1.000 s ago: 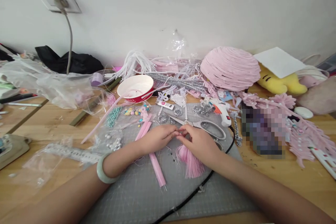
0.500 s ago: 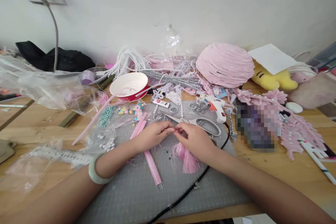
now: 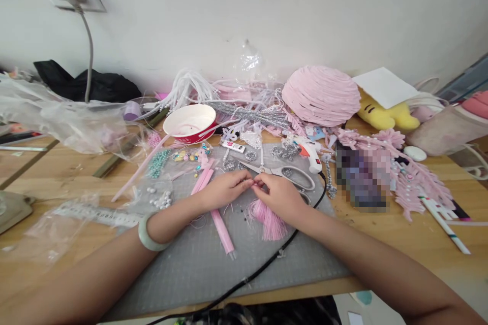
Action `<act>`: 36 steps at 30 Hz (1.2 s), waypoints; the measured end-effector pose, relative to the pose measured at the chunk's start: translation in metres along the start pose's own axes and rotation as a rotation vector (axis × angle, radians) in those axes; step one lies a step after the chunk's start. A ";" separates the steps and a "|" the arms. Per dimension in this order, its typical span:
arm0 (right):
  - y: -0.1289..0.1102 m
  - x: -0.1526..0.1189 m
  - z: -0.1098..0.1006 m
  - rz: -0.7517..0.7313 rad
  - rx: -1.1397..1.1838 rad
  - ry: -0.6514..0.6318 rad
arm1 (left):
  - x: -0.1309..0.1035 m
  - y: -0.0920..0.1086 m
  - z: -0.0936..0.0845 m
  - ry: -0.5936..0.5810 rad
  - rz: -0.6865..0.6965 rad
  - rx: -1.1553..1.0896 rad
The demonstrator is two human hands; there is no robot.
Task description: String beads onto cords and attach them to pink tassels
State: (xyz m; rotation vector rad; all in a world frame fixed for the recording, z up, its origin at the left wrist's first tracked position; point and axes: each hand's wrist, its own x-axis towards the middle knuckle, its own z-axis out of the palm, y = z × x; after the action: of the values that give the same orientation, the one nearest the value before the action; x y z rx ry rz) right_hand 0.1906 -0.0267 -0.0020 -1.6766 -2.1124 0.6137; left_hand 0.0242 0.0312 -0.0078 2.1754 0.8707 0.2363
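Over the grey cutting mat (image 3: pixel 183 274), my left hand (image 3: pixel 226 190) and my right hand (image 3: pixel 280 195) meet fingertip to fingertip. Both are closed in a pinch. Whatever lies between the fingers is too small and too covered to name. A pink tassel (image 3: pixel 273 227) rests on the mat just below my right hand, partly covered by it. Pink rods (image 3: pixel 222 233) lie on the mat and pass beneath my left hand and wrist. Behind my right hand are scissors (image 3: pixel 299 176), their blades pointing left, one handle loop partly hidden.
A white glue gun (image 3: pixel 313 156) sits at the right, its black cable (image 3: pixel 263 266) crossing the mat. Around the back stand a red-and-white bowl (image 3: pixel 196 134), a ball of pink strands (image 3: pixel 322 95) and bags of beads (image 3: pixel 158 162). A ruler (image 3: pixel 97 215) lies left.
The camera view has shifted slightly, showing more of the floor at the bottom. Both hands keep their pinch together at nearly the same spot.
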 end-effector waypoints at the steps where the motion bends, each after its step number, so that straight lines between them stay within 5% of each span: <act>1: 0.000 0.000 0.000 -0.002 -0.018 0.002 | 0.001 0.000 0.000 -0.003 0.005 0.016; 18: 0.003 -0.002 0.004 -0.058 -0.095 -0.009 | -0.002 0.014 0.011 -0.022 -0.002 0.502; 36: 0.001 -0.002 -0.003 -0.035 0.032 0.023 | 0.005 0.002 -0.008 -0.020 -0.067 0.158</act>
State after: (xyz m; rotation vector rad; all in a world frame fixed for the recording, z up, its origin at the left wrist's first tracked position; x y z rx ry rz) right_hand 0.1933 -0.0279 0.0005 -1.6187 -2.1003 0.6109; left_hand 0.0253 0.0380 -0.0009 2.2846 0.9782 0.1157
